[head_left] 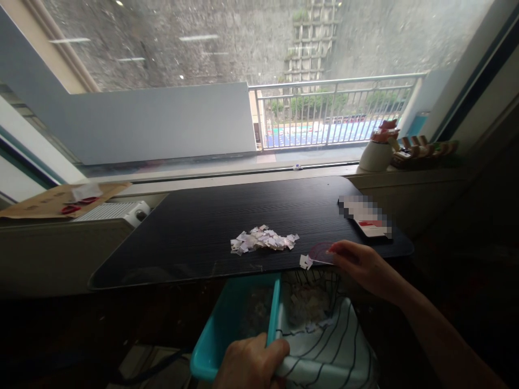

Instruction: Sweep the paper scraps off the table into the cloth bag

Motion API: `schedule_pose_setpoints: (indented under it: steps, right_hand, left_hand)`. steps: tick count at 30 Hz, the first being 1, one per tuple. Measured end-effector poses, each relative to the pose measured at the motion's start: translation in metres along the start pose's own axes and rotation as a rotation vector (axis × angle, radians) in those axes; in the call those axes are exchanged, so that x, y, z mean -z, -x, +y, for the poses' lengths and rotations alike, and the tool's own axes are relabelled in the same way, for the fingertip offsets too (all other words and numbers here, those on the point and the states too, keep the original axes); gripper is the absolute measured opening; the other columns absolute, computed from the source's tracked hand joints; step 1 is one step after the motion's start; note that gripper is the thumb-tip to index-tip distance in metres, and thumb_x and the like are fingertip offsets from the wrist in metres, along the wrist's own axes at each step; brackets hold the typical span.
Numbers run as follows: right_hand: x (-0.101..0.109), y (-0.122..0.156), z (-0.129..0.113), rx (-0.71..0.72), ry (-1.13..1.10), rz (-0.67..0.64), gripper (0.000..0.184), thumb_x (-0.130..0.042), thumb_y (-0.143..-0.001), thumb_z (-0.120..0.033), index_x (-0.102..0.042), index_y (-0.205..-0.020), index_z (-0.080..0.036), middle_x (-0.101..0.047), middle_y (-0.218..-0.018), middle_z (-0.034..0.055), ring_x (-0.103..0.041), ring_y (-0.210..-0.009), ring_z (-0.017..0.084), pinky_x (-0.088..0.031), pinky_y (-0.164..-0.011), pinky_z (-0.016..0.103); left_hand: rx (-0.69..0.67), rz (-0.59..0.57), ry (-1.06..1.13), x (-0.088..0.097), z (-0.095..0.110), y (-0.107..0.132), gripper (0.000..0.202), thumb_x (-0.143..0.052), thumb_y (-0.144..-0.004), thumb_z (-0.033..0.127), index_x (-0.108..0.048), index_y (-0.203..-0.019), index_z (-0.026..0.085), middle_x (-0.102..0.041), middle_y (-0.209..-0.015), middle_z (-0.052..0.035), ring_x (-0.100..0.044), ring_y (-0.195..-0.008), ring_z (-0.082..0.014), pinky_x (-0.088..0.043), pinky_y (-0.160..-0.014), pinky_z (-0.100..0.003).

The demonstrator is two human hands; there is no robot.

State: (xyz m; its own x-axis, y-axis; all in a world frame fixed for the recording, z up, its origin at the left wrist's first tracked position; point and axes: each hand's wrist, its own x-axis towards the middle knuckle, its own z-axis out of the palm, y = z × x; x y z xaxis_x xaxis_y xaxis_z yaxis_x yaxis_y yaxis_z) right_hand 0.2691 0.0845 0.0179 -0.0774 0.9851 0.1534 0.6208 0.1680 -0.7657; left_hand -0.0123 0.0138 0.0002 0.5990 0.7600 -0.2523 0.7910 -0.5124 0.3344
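Note:
My right hand (354, 265) pinches a clear purple protractor (320, 253) at the table's front edge. A few paper scraps (305, 262) lie against the protractor's left end. Further left on the dark table is a loose heap of small white paper pieces (263, 240). Below the edge, my left hand (253, 361) is closed around the near rim where a teal bin (206, 354) meets a white, black-striped bin or liner (324, 356). More paper scraps (310, 308) lie inside the striped one. The contents of the teal bin are dim.
On the black table (194, 216), a flat, partly pixelated object (368, 219) lies at the right. A white jug (376, 154) and a basket (421, 154) stand on the windowsill. At left, cardboard (44, 200) with red-handled scissors (71, 209) rests by a white radiator (115, 212).

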Motion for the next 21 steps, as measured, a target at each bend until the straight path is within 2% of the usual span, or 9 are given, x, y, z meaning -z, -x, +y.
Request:
schedule_pose_setpoints:
  steps: [3,8,13,18,21]
  right_hand:
    - [0.0019,0.0032,-0.0054,0.002,-0.013,-0.066,0.024,-0.052,-0.084,-0.038,-0.065,-0.089,-0.019,-0.067,-0.075,0.0014,-0.059,-0.067,0.014,-0.045,-0.061,0.024]
    - [-0.0022,-0.0024,-0.0094,0.022,-0.029,-0.006,0.024,-0.052,-0.083,-0.038,-0.065,-0.090,-0.018,-0.067,-0.077,0.0026,-0.058,-0.067,0.015,-0.045,-0.062,0.025]
    - [0.0013,0.0027,-0.0092,0.013,-0.038,-0.097,0.024,-0.051,-0.084,-0.038,-0.065,-0.087,-0.018,-0.066,-0.073,0.0017,-0.057,-0.065,0.014,-0.045,-0.059,0.023]
    - [0.0039,0.0020,-0.0055,0.006,-0.032,-0.012,0.025,-0.052,-0.084,-0.039,-0.064,-0.092,-0.018,-0.067,-0.079,0.0026,-0.058,-0.068,0.014,-0.046,-0.064,0.024]
    - [0.0017,-0.0004,-0.0035,0.004,-0.034,-0.037,0.026,-0.052,-0.084,-0.039,-0.064,-0.093,-0.018,-0.066,-0.078,0.0021,-0.057,-0.067,0.014,-0.046,-0.063,0.024]
  left_hand:
    - [0.003,0.006,0.004,0.0013,0.0007,-0.0003,0.036,-0.052,-0.062,0.008,-0.059,-0.093,0.024,-0.064,-0.083,-0.0013,-0.062,-0.074,-0.0205,-0.044,-0.063,-0.024]
    - [0.005,0.008,0.001,0.0031,0.0022,0.0006,0.037,-0.052,-0.061,0.007,-0.059,-0.094,0.024,-0.064,-0.084,-0.0015,-0.062,-0.074,-0.0206,-0.043,-0.062,-0.024]
    - [0.005,-0.010,-0.015,0.0034,0.0027,0.0003,0.034,-0.052,-0.061,0.009,-0.060,-0.091,0.024,-0.065,-0.082,-0.0015,-0.062,-0.074,-0.0203,-0.043,-0.061,-0.023]
    - [0.004,-0.038,-0.032,0.0036,0.0052,-0.0051,0.036,-0.051,-0.062,0.008,-0.061,-0.093,0.023,-0.064,-0.083,-0.0030,-0.063,-0.075,-0.0215,-0.044,-0.063,-0.025]
    - [0.026,-0.080,-0.046,0.0027,0.0059,-0.0066,0.037,-0.052,-0.061,0.008,-0.061,-0.094,0.023,-0.064,-0.083,-0.0030,-0.063,-0.075,-0.0226,-0.044,-0.062,-0.025]
